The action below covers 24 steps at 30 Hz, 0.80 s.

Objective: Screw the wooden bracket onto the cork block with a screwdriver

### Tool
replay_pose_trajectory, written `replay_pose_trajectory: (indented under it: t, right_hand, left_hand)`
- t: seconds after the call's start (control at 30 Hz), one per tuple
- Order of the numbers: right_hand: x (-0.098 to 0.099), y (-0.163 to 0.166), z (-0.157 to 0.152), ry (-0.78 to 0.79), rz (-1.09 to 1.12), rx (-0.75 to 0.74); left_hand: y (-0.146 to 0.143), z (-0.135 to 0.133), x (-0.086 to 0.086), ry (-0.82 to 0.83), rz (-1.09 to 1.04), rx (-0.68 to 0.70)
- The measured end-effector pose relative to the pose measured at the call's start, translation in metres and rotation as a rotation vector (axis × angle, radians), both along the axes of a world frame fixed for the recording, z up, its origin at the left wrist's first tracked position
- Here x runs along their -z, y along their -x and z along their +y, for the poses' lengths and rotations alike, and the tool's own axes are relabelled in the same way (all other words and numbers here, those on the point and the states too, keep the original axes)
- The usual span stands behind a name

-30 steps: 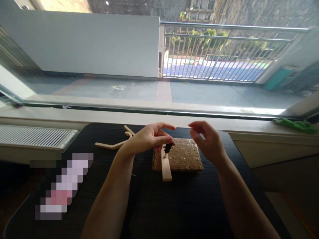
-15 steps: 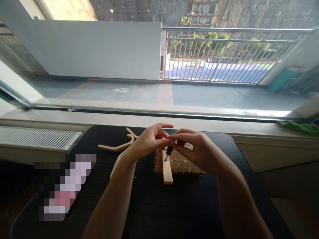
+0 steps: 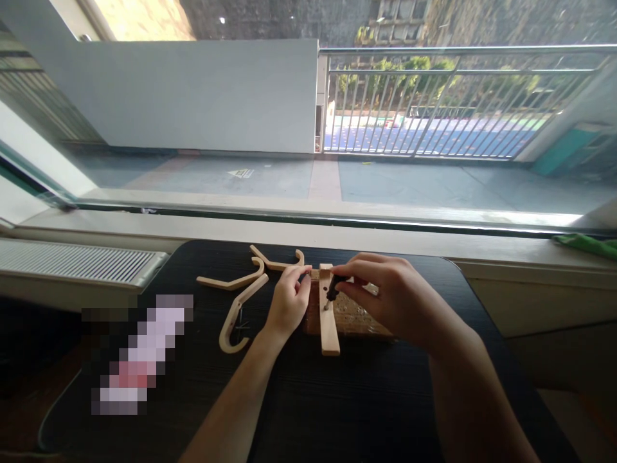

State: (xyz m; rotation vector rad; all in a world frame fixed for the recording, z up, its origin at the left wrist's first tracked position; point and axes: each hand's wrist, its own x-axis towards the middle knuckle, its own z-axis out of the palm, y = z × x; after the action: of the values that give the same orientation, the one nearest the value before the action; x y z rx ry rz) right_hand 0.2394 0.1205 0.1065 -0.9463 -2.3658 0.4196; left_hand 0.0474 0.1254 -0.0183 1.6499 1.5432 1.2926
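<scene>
My right hand [image 3: 385, 283] grips a small screwdriver [image 3: 333, 287] by its black handle. Its metal tip meets a screw in a pale wooden piece [image 3: 330, 334], just below a dark hole. That piece lies across a brown board [image 3: 366, 315] wrapped in clear plastic and juts past its near edge. My left hand [image 3: 290, 299] is closed at the board's left side, thumb and forefinger pinched by the wooden piece; what they hold is too small to make out. Left of it lies a curved wooden hook [image 3: 226, 334] with dark screws [image 3: 241, 321] beside it.
Two more bent wooden hooks [image 3: 231, 283] lie at the back left of the black table [image 3: 366, 399]. A blurred-out pale object [image 3: 149, 347] is at the left. Beyond the table are a radiator [image 3: 81, 263], a window sill [image 3: 241, 228] and a green cloth [image 3: 588, 245].
My left hand has left the screwdriver's top and moved down and left to the board's side. The right hand now holds the screwdriver alone. The view has shifted slightly.
</scene>
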Motion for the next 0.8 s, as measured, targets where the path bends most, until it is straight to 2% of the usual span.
replay_pose_trajectory:
  t: [0.27, 0.47, 0.8]
  right_hand:
    - [0.0018, -0.0002, -0.0005, -0.025, -0.008, -0.014]
    - [0.0029, 0.004, -0.0022, -0.019, -0.02, -0.006]
    - [0.006, 0.0072, -0.002, -0.034, -0.025, 0.002]
  left_hand:
    - [0.0017, 0.0014, 0.0102, -0.009, 0.201, -0.01]
    - [-0.0003, 0.0001, 0.0039, 0.09, 0.277, -0.02]
    - [-0.0001, -0.0013, 0.001, 0.115, 0.311, -0.007]
